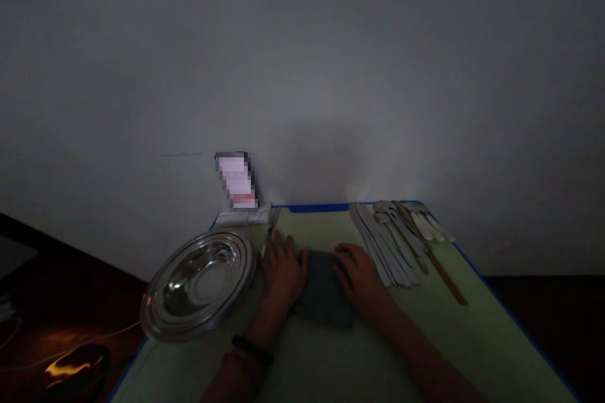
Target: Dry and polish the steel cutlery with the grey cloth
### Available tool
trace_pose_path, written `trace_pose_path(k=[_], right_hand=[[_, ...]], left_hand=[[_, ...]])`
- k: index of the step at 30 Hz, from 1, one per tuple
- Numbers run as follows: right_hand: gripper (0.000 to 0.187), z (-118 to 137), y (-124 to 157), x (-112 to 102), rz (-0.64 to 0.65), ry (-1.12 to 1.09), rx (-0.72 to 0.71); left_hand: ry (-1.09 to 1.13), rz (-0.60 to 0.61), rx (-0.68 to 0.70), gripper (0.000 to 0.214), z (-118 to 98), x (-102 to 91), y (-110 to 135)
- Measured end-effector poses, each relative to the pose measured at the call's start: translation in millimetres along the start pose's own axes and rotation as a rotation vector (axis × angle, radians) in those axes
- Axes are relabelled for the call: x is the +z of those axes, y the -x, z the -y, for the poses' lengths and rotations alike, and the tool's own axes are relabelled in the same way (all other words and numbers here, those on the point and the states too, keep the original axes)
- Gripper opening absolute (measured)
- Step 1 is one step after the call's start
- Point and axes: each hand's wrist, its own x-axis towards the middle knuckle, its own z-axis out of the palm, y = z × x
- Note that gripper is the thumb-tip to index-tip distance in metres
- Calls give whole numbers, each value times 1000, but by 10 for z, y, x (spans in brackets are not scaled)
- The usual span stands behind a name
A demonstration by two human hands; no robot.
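Observation:
A dark grey folded cloth [322, 293] lies on the pale green table [472, 340] in front of me. My left hand [282, 271] rests flat on the cloth's left edge, fingers stretched out. My right hand [360, 274] lies on its right edge, fingers also spread and pressing down. A dark band [252, 349] circles my left wrist. The light is dim and details of the cloth are hard to see.
A shiny steel bowl [201, 283] sits at the table's left edge, beside my left hand. Several metal utensils and a wooden-handled one [401, 239] lie in a row at the back right. A blurred phone [236, 181] leans against the wall.

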Motion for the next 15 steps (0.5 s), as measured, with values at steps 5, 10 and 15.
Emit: trace_pose_path(k=[5, 10, 15], right_hand=[[19, 63, -15, -99, 154, -8, 28], [23, 170, -1, -91, 168, 91, 60], [28, 246, 66, -111, 214, 151, 73]], left_hand=[[64, 24, 189, 40, 145, -19, 76], [47, 48, 197, 40, 372, 33, 209], [-66, 180, 209, 36, 291, -97, 288]])
